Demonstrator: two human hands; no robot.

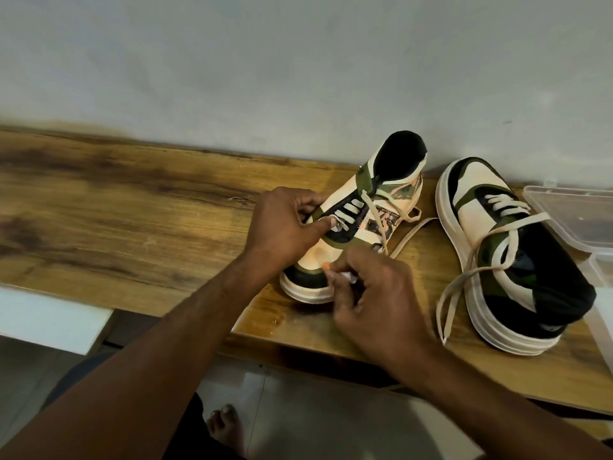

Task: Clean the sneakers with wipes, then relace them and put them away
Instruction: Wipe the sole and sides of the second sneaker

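Two cream, green and black sneakers stand on a wooden table (132,200). The left sneaker (368,207) points its toe toward me, heel against the wall. My left hand (285,224) grips its side by the lower eyelets, the index finger pressed on the lace rows. My right hand (371,290) sits at its toe and pinches something small and white, likely a lace tip or a wipe; I cannot tell which. A loose cream lace (411,234) trails off to the right. The right sneaker (504,260) stands apart, its laces hanging loose.
A clear plastic box (577,220) sits at the table's right edge, right behind the right sneaker. A grey wall runs along the table's far side. Below the near edge lie a tiled floor and my bare foot (225,423). A white surface (49,320) adjoins the table at left.
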